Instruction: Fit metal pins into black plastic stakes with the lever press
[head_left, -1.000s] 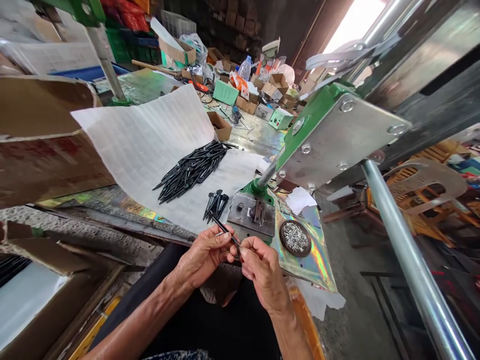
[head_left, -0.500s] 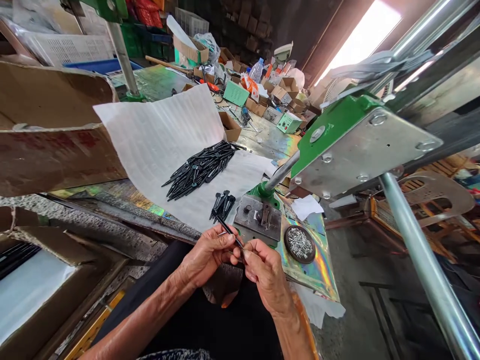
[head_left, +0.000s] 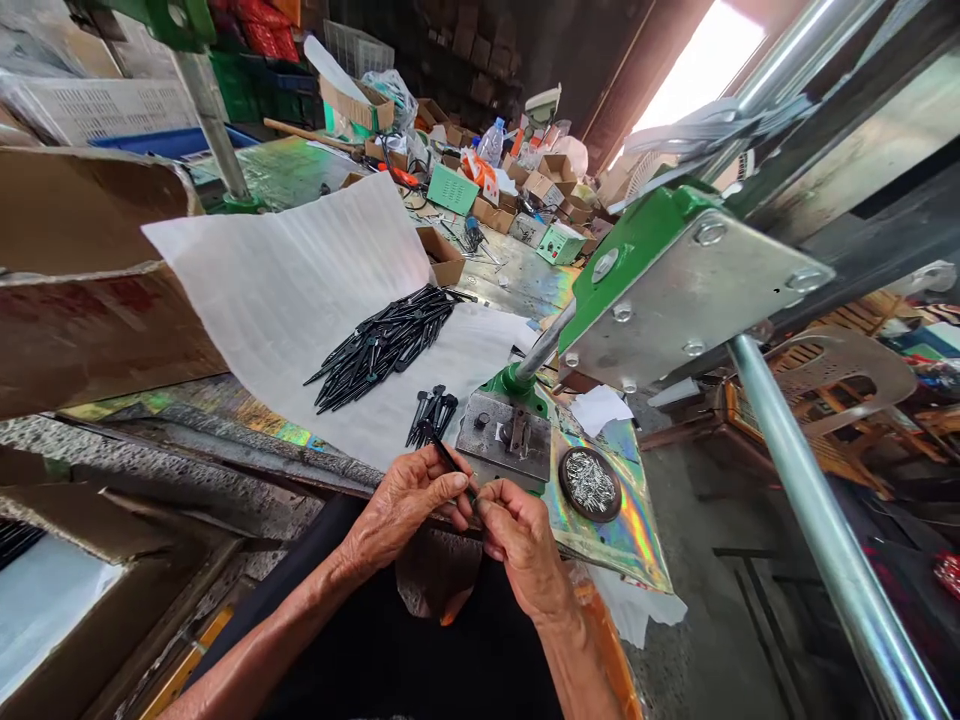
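My left hand (head_left: 405, 497) is closed around a slim black plastic stake (head_left: 445, 455), its headed end pointing up and away from me. At the near end of the stake, my right hand (head_left: 526, 545) has thumb and forefinger pinched together. Whether the right fingers grip the stake's tip or some small part there is hidden. Just beyond the hands, a small bunch of black stakes (head_left: 432, 415) lies beside a metal fixture block (head_left: 499, 440). A larger pile of similar stakes (head_left: 382, 345) rests on a white foam sheet (head_left: 292, 270).
A round dark dish (head_left: 564, 495) of small metal pins (head_left: 590, 482) sits to the right of the fixture. Over the bench's right side leans a green press (head_left: 652, 240) with a steel plate. Cardboard boxes (head_left: 90, 340) stand at left; cluttered boxes and tools fill the back.
The whole scene has shifted slightly left in the view as my head turned. Both hands stay together at the stake, with its near end now more covered by my fingers.
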